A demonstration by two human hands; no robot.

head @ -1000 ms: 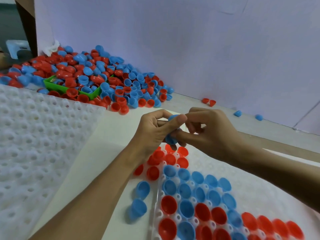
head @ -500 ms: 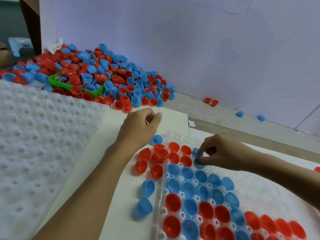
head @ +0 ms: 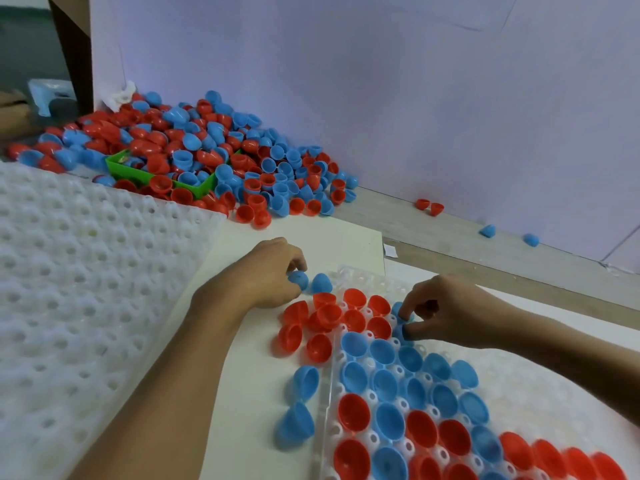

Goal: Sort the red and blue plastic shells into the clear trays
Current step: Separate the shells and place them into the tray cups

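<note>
Since parting, left hand (head: 263,278) pinching blue shell (head: 298,279)

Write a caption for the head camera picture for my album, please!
Left hand pinches a blue shell off the table; right hand presses another blue shell into the clear tray.

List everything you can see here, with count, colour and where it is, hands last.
shell pile: many, red and blue, far left against the wall
green bin: one, half buried in the pile
white dimpled trays: a stack, left
clear tray: one, partly filled with red and blue shells, lower right
loose shells: about ten, red and blue, beside the tray
left hand: pinching a blue shell
right hand: pinching a blue shell at the tray
</note>
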